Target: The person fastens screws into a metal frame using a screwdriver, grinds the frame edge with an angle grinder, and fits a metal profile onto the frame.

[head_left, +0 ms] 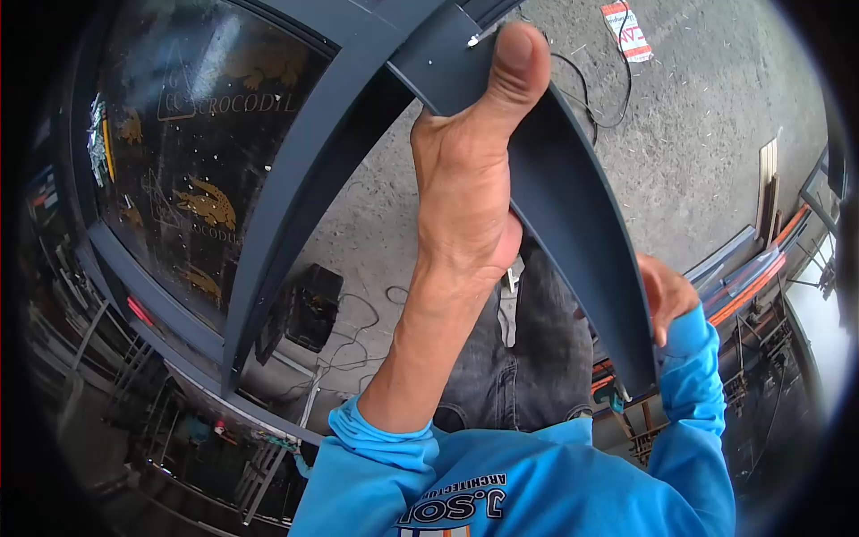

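Observation:
A long dark grey metal channel (pixel 577 206) reaches from the frame's top corner down toward my right side; the lens makes it look curved. My left hand (pixel 465 183) holds it near its upper end, thumb stretched over the face and the other fingers hidden. At the lower end, my right hand (pixel 667 295) grips the outer edge, with part of its fingers behind the channel. The channel's upper end meets a dark grey frame (pixel 300 166). Inside that frame is a dark panel (pixel 192 170) with gold crocodile prints.
A black open toolbox (pixel 313 309) stands on the concrete floor (pixel 707 116), with cables (pixel 358 336) around it. Several long profiles (pixel 743 277) lie at the right. Pencil-like yellow and silver items (pixel 103 143) rest on the panel. A red-and-white paper (pixel 626 31) lies on the floor.

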### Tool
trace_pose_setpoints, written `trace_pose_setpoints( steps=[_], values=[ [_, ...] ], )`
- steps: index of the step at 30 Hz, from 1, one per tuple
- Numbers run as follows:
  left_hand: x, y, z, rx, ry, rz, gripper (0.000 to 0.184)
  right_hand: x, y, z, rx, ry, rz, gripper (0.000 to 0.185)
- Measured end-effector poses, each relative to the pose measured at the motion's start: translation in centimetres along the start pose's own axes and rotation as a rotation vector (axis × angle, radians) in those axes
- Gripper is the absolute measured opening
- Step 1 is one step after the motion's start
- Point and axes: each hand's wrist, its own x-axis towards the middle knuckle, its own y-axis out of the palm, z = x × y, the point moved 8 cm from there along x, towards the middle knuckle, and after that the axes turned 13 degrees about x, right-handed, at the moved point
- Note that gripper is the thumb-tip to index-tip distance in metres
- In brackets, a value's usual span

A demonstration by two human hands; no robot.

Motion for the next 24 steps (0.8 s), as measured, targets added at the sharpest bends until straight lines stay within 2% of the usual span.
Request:
trace_pose_setpoints(
  steps=[1, 2, 3, 5, 6, 7, 9, 10, 13, 17, 19, 20, 22, 24],
  values=[
    [-0.2, 0.3, -0.2, 0.025, -0.018, 0.003, 0.066, -1.6, 1.6, 2.4, -0.028, -0.124, -0.293, 0.144],
    [-0.2, 0.3, -0.5, 0.012, -0.012, -0.028, 0.064, -3.5, 2.9, 3.5, -0.197, -0.225, -0.432, 0.145],
    [-0.3, 0.4, -0.6, 0.001, -0.007, -0.063, 0.061, -5.3, 4.4, 4.5, -0.632, -0.316, -0.533, 0.141],
    [-0.8, 0.4, -0.9, -0.008, 0.004, -0.129, 0.056, -6.0, 9.5, 4.7, -1.512, -0.361, -0.826, 0.136],
    [-0.7, 0.8, -1.1, -0.03, 0.024, -0.145, 0.054, -5.8, 10.1, 4.1, -1.718, -0.344, -0.881, 0.128],
    [-0.8, 0.7, -1.0, -0.026, 0.006, -0.131, 0.053, -5.3, 9.8, 3.6, -1.706, -0.363, -0.894, 0.128],
    [-0.8, 0.6, -0.9, -0.06, -0.043, -0.117, 0.05, -4.9, 8.7, 2.9, -1.65, -0.372, -0.986, 0.116],
    [-0.8, 0.3, -1.2, -0.041, -0.037, -0.119, 0.05, -4.6, 8.5, 3.1, -1.555, -0.404, -0.945, 0.102],
    [-1.1, -0.1, -1.3, -0.026, -0.071, -0.071, 0.051, -4.7, 7.5, 3.7, -1.378, -0.456, -0.801, 0.096],
    [-1.8, -1.4, -1.2, 0.022, -0.008, -0.073, 0.06, -4.0, 6.8, 4.4, -1.395, -0.54, -0.693, 0.095],
    [-2.3, -2.3, -0.7, -0.143, 0.003, -0.087, 0.061, -4.0, 6.7, 4.4, -1.373, -0.508, -0.657, 0.096],
    [-2.5, -3.0, -0.5, 0.006, -0.004, -0.162, 0.057, -3.7, 6.6, 4.1, -1.322, -0.482, -0.619, 0.096],
    [-2.6, -3.2, -0.6, 0.013, -0.011, -0.183, 0.055, -3.4, 6.4, 3.6, -1.224, -0.368, -0.617, 0.096],
    [-2.5, -3.3, -0.6, -0.012, -0.039, -0.222, 0.048, -3.3, 6.2, 4.0, -1.256, -0.412, -0.591, 0.095]
  ],
)
